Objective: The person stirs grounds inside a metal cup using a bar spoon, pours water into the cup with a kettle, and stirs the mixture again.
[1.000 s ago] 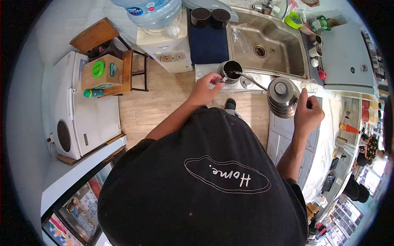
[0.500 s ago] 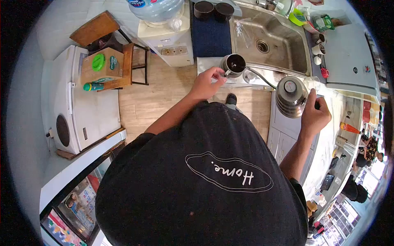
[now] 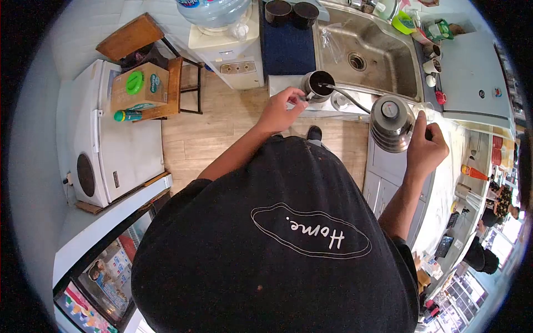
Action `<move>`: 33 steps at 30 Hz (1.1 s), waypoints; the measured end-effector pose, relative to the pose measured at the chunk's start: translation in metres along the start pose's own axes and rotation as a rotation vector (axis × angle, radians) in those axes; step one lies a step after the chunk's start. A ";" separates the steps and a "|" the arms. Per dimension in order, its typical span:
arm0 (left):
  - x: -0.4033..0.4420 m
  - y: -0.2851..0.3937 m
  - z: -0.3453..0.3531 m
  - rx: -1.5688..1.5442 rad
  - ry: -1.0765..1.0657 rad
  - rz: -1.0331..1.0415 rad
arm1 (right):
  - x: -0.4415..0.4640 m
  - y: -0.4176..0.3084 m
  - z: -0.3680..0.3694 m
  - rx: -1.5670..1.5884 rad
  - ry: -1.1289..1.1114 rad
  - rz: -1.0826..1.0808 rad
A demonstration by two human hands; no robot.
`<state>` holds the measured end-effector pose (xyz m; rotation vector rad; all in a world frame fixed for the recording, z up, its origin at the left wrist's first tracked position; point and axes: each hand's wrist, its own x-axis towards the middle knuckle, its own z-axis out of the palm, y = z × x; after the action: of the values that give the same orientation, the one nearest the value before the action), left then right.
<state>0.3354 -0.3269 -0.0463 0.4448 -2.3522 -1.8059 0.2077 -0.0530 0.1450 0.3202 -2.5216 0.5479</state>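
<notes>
My left hand [image 3: 283, 110] is closed around the handle of a metal pitcher [image 3: 310, 95], held at the counter edge in front of the sink. Dark contents show inside the pitcher's mouth. A steel gooseneck kettle [image 3: 384, 126] hangs from my right hand [image 3: 426, 143], whose fingers wrap its handle. The kettle's thin curved spout reaches left, with its tip over the pitcher's mouth. Whether liquid is flowing cannot be made out. Beneath the spout, a small round metal item [image 3: 340, 101] sits on the counter.
A steel sink [image 3: 373, 41] lies beyond the pitcher. Left of it, a dark mat [image 3: 287, 53] bears two dark cups [image 3: 305, 15]. A water dispenser [image 3: 236, 53] stands farther left. Cups [image 3: 432, 66] and a grey-blue fridge [image 3: 472, 83] are at right.
The kettle has shifted slightly forward and left, its spout tip now farther over the pitcher's mouth. The pitcher has moved a little right in the view.
</notes>
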 end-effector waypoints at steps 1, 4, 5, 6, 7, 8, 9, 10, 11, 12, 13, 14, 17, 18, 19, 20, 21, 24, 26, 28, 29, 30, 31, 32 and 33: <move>0.000 0.000 0.000 0.000 -0.003 0.002 | 0.001 0.002 0.000 -0.003 0.007 -0.009; -0.001 -0.002 -0.001 -0.006 -0.007 0.010 | 0.003 0.005 0.000 -0.016 0.037 -0.001; -0.001 -0.003 -0.001 -0.008 -0.007 0.013 | 0.003 0.005 -0.001 -0.021 0.038 0.009; -0.001 -0.004 0.000 -0.002 0.015 0.025 | 0.004 0.006 -0.003 -0.025 0.039 0.019; -0.001 -0.006 0.001 0.004 0.036 0.036 | 0.003 0.006 -0.004 -0.029 0.039 0.030; -0.001 -0.007 0.002 0.009 0.056 0.048 | 0.003 0.008 -0.005 -0.028 0.043 0.019; -0.002 -0.007 0.002 0.001 0.051 0.041 | 0.003 0.010 -0.007 -0.026 0.047 0.008; -0.002 -0.006 0.002 -0.006 0.046 0.034 | 0.003 0.011 -0.007 -0.024 0.050 -0.002; -0.002 -0.005 0.001 -0.013 0.041 0.027 | 0.002 0.011 -0.008 -0.023 0.048 0.000; -0.003 -0.005 0.001 -0.016 0.042 0.027 | 0.001 0.011 -0.010 -0.020 0.046 0.003; -0.003 -0.005 0.002 -0.018 0.043 0.026 | 0.000 0.012 -0.010 -0.018 0.043 0.005; -0.004 -0.006 0.002 -0.020 0.045 0.025 | -0.001 0.011 -0.011 -0.027 0.035 0.009; -0.005 -0.009 0.003 -0.026 0.042 0.022 | -0.003 0.010 -0.012 -0.040 0.014 0.013; -0.006 -0.009 0.003 -0.021 0.039 0.023 | -0.003 0.009 -0.012 -0.036 0.007 0.010; -0.007 -0.009 0.003 -0.016 0.037 0.024 | -0.004 0.008 -0.012 -0.031 0.001 0.006; -0.007 -0.008 0.003 -0.012 0.036 0.026 | -0.004 0.008 -0.011 -0.023 0.001 0.012; -0.008 -0.008 0.002 -0.008 0.032 0.024 | -0.004 0.007 -0.009 -0.015 0.001 0.018; -0.009 -0.006 0.002 0.003 0.026 0.015 | -0.004 0.004 -0.007 -0.005 0.008 0.026; -0.010 -0.005 0.002 0.010 0.028 0.005 | -0.001 0.004 -0.005 -0.005 0.024 0.015; -0.012 -0.003 -0.001 0.013 -0.002 -0.010 | 0.002 0.009 -0.003 -0.004 0.047 -0.008; -0.013 -0.002 -0.002 0.014 -0.018 -0.017 | 0.004 0.009 -0.004 -0.009 0.042 -0.005; -0.012 -0.004 -0.003 0.010 -0.021 -0.013 | 0.007 0.009 -0.005 -0.014 0.037 -0.002; -0.011 -0.006 -0.003 0.006 -0.023 -0.008 | 0.009 0.010 -0.006 -0.019 0.033 0.000; -0.011 -0.007 -0.003 0.002 -0.025 -0.004 | 0.010 0.012 -0.007 -0.027 0.037 -0.010; -0.011 -0.007 -0.003 0.002 -0.023 -0.003 | 0.011 0.014 -0.008 -0.035 0.042 -0.021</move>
<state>0.3474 -0.3282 -0.0510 0.4305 -2.3706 -1.8200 0.1973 -0.0382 0.1528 0.3187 -2.4817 0.4967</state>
